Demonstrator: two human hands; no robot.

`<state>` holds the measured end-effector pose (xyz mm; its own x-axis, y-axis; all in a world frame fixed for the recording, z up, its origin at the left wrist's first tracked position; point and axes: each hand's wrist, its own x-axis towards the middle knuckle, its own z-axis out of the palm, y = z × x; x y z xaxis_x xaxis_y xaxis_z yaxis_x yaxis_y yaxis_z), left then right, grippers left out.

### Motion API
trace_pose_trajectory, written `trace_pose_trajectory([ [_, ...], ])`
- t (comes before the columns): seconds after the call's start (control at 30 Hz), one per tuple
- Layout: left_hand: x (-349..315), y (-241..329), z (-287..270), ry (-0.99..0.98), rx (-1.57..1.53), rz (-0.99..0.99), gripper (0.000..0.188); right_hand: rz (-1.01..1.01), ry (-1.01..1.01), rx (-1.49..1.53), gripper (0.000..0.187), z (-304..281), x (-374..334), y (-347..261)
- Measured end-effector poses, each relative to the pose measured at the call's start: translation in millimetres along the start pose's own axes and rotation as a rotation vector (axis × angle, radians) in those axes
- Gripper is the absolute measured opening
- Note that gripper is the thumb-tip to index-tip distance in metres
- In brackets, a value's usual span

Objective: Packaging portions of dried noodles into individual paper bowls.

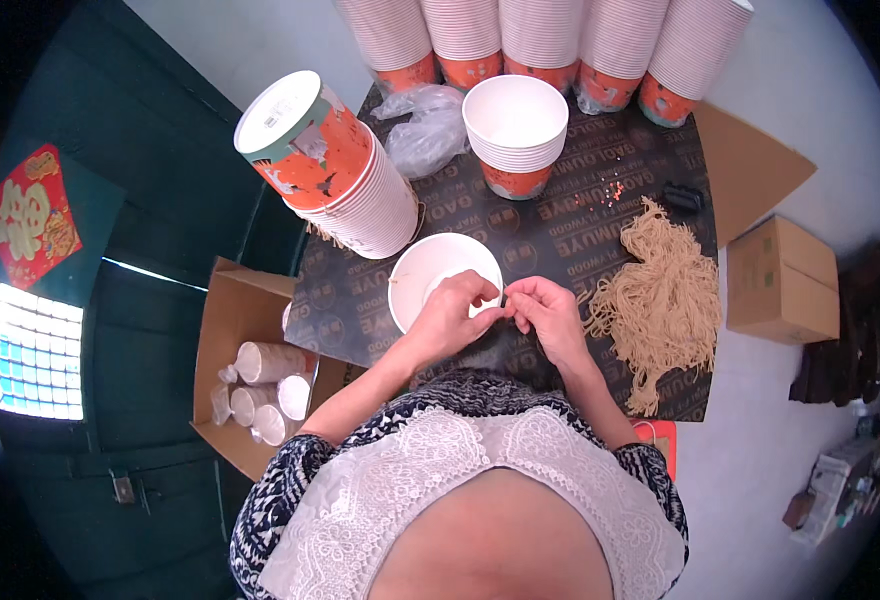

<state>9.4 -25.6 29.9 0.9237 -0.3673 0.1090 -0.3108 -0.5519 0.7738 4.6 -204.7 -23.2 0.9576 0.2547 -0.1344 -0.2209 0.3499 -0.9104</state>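
Note:
A white paper bucket (406,283) stands on the table in front of me, with a short bit of tan twine (401,279) at its left rim. My left hand (450,315) lies over the bucket's near right rim, its thumb and fingers curled together. Just right of the rim, my right hand (547,315) pinches with thumb and forefinger, nearly touching the left fingertips. Whatever the two hands hold there is too small to make out. To the right of my right hand lies a loose heap of tan twine strands (665,310).
A short stack of buckets (516,130) stands beyond, near a clear plastic bag (425,130). At left leans a taller stack (345,180); several tall stacks (550,40) line the back. An open carton (230,330) of wrapped stacks is left, a closed carton (780,280) right.

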Motion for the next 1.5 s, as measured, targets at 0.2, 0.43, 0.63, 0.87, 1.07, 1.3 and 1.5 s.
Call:
trace_pose_trajectory([
  [0.2,2,5,14,0.072,0.006,0.083,0.007,-0.037,-0.004,-0.141,0.011,2,-1,-3],
  [0.43,1,-3,14,0.081,-0.092,0.064,0.001,-0.103,-0.067,-0.423,0.008,-6,-2,-6],
  [0.63,-4,-11,15,0.108,-0.042,-0.039,0.008,-0.176,0.017,-0.574,0.008,-3,-1,-8],
  [0.87,-15,-17,14,-0.141,0.321,-0.026,0.020,-0.385,0.255,-0.516,0.005,-18,10,9],
  [1.07,-17,-7,-3,-0.002,0.306,-0.097,0.015,-0.439,0.331,-0.409,0.003,-14,10,4],
  [1.3,-15,6,-19,-0.035,0.110,-0.197,0.020,-0.618,0.244,-0.706,0.009,18,-4,-17],
  [1.5,-16,10,-14,-0.062,0.140,-0.213,0.022,-0.703,0.224,-0.877,0.017,23,-5,-21],
])
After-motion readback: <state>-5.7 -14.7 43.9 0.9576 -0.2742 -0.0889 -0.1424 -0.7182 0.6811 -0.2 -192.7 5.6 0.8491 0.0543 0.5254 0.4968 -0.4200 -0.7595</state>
